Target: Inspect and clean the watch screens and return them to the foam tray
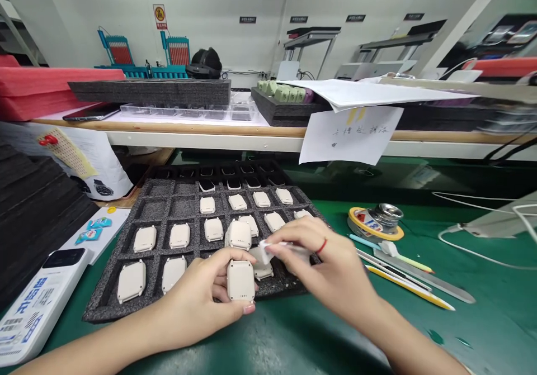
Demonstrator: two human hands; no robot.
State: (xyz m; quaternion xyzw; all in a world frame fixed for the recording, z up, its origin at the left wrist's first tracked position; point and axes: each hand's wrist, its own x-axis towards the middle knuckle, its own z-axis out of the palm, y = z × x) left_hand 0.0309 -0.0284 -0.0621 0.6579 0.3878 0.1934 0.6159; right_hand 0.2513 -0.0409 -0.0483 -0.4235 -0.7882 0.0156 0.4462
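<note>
Cream in colour: one case, clamped between the thumb and fingers of the left hand; held at the near edge of the black tray, height above it hard to tell; long axis running roughly near to far, flat face toward the camera, short row of dark marks at the near end. Just to the right and farther off, the right hand, bent in over the tray from the right; thumb and forefinger together on a white scrap, cloth or film by the look of it, too blurred to name for certain; line from scrap to case leading near and left, off the far right corner of the case; narrow gap at most, contact impossible to tell. Nearer to the case, and in touch with it: the left hand; right fingertips close by, not around it. Directly beyond, a second case, overlapping in view with others behind; more to the left and far, in tray compartments. Off right on the green bench, a yellow tool, well apart from the case.
</note>
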